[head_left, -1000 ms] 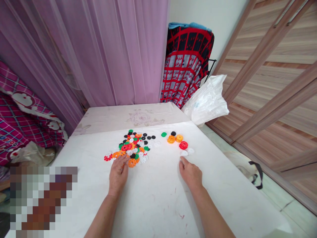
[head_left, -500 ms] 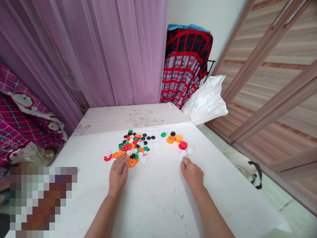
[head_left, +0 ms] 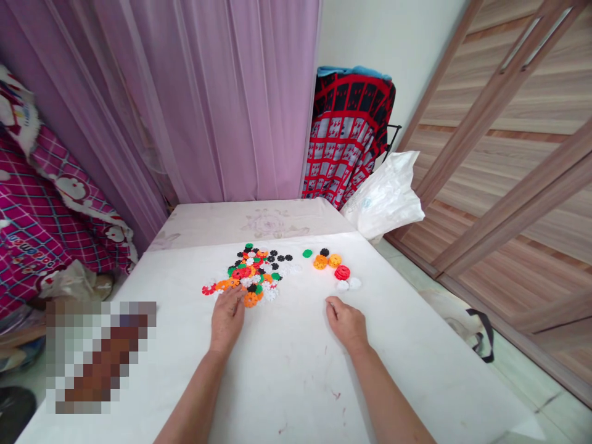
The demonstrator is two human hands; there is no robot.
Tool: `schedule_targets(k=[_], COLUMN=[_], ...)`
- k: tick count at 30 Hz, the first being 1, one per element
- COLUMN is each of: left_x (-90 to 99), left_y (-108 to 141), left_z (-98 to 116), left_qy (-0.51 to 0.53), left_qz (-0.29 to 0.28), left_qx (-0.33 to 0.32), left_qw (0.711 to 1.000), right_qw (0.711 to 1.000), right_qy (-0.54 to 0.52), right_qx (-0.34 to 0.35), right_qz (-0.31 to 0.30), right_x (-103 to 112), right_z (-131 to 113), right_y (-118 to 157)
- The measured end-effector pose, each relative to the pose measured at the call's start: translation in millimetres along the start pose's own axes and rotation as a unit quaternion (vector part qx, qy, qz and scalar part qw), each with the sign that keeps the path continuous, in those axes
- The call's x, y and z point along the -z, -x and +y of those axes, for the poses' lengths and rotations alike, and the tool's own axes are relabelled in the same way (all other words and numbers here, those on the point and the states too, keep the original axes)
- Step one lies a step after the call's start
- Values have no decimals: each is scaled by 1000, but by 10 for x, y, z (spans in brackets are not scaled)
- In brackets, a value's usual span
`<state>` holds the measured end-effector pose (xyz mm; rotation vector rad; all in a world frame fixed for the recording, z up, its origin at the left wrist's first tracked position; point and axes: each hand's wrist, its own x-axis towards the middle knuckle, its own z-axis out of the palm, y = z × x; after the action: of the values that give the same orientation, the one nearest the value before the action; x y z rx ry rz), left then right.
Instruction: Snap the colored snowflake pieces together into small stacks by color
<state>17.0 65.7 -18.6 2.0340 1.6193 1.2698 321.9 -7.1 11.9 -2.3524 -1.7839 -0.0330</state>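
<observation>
My left hand [head_left: 228, 313] lies at the near edge of a mixed heap of notched plastic discs [head_left: 252, 271] in red, orange, green, black and white. Its fingers are stretched out and touch the nearest discs, close to an orange disc [head_left: 250, 300]. My right hand [head_left: 346, 322] is closed, thumb against curled fingers; whether a disc is inside cannot be seen. Beyond it are sorted groups: white discs [head_left: 354, 283], a red stack [head_left: 342, 272], orange discs [head_left: 320, 262], yellow-orange discs [head_left: 335, 260], a black disc [head_left: 324, 252] and a green disc [head_left: 308, 253].
The discs lie on a white-covered table [head_left: 296, 370]. A white plastic bag [head_left: 386, 197] stands by its far right corner. Purple curtains [head_left: 231, 105] hang behind, a wooden wardrobe [head_left: 504, 154] stands right, and a pink checked cloth [head_left: 41, 203] hangs left.
My right hand has drawn back from the white discs, leftward across the table. My left hand stays at the heap's near edge. The camera view has shifted slightly.
</observation>
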Motion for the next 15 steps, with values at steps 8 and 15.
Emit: schedule_targets(k=[8, 15], left_x=[115, 276], left_y=[254, 410], left_z=[39, 128], left_qy=[-67, -101], left_qz=[-33, -58], left_qx=[-12, -23], left_qw=[997, 993], right_qw=[999, 998], right_qy=[-2, -1], right_qx=[35, 65], right_qz=[9, -4], right_x=[17, 0], right_z=[-178, -288], right_y=[42, 92])
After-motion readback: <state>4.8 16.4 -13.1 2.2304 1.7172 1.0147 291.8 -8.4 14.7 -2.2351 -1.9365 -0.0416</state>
